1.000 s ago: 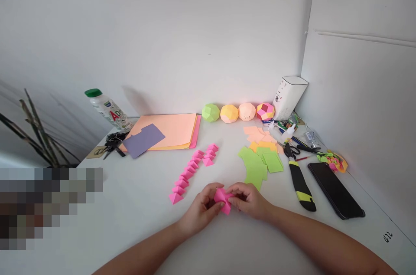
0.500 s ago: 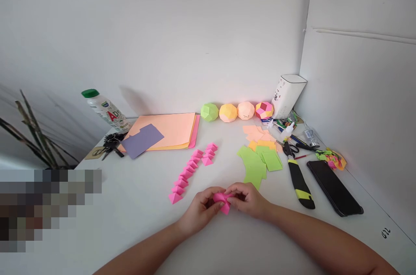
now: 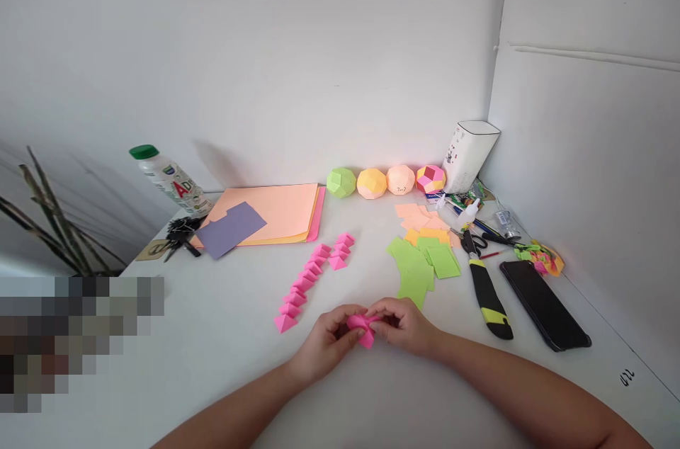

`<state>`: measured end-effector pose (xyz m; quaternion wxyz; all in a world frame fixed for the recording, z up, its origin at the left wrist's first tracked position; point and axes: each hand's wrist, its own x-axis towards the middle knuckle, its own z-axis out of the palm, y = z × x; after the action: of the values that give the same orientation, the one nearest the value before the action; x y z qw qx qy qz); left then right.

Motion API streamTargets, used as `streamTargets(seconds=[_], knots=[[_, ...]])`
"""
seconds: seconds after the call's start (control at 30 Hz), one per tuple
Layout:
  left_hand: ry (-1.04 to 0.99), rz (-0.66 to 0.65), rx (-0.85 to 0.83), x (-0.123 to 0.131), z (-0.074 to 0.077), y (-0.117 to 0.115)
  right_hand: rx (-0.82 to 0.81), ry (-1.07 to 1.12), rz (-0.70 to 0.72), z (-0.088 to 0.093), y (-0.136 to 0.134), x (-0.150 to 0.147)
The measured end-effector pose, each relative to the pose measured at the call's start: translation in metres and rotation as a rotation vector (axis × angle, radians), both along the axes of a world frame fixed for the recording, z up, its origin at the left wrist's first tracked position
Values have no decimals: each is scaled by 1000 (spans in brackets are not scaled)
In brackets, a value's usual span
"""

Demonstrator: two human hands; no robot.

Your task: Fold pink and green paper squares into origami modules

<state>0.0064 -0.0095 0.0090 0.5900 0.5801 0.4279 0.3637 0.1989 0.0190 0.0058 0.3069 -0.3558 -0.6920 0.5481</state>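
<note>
A small piece of folded pink paper [image 3: 366, 337] is pinched between both hands near the front of the table. My left hand [image 3: 330, 343] grips its left side, thumb in front and fingers behind. On the other side my right hand [image 3: 408, 327] pinches it the same way; the fingertips of both hands nearly meet over it. Just beyond, to the left, folded pink paper pieces [image 3: 304, 282] lie in a long overlapping row. A shorter row of the same pink pieces [image 3: 338, 261] is beside it. Parts of the held paper are hidden by my fingers.
Green paper sheets [image 3: 414, 272] lie beyond my right hand, with a utility knife [image 3: 484, 293], scissors [image 3: 470, 243] and a phone [image 3: 545, 305] further right. Several paper balls [image 3: 372, 183] line the wall. Large coloured sheets [image 3: 281, 205] and a bottle [image 3: 170, 180] are at back left.
Both hands keep hold of the pink paper in nearly the same place. The whole view has shifted very slightly; nothing else visibly moves.
</note>
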Motion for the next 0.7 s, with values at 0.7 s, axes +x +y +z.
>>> streamTargets(seconds=[0.7], knots=[[-17,24,-46,1,-2,1,158,-24,-19,-4,-2,-2]])
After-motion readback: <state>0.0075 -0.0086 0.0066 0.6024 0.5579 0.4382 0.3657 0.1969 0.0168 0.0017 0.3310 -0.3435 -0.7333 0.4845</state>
